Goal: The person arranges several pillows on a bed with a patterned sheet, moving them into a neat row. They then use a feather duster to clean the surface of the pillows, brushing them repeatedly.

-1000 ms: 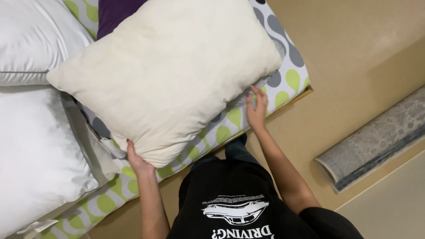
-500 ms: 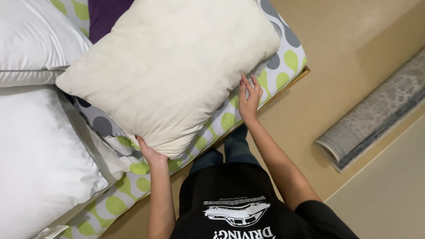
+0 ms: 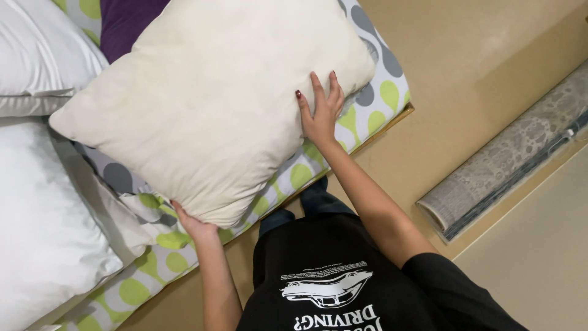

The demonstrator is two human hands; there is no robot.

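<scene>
Right hand (image 3: 320,111) now up flat, open-fingered on cream pillow (image 3: 208,104); left hand (image 3: 195,225) gripping its corner.

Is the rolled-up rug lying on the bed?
No. The rolled-up rug lies on the tan floor, apart from the bed where both hands hold the cream pillow.

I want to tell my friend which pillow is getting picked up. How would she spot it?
Look at the bed with the green and grey spotted sheet. Near its edge lies the cream pillow, with the left hand under its lower corner and the right hand flat on its side. It is yellowish and bare, while the white pillows beside it are bright white.
</scene>
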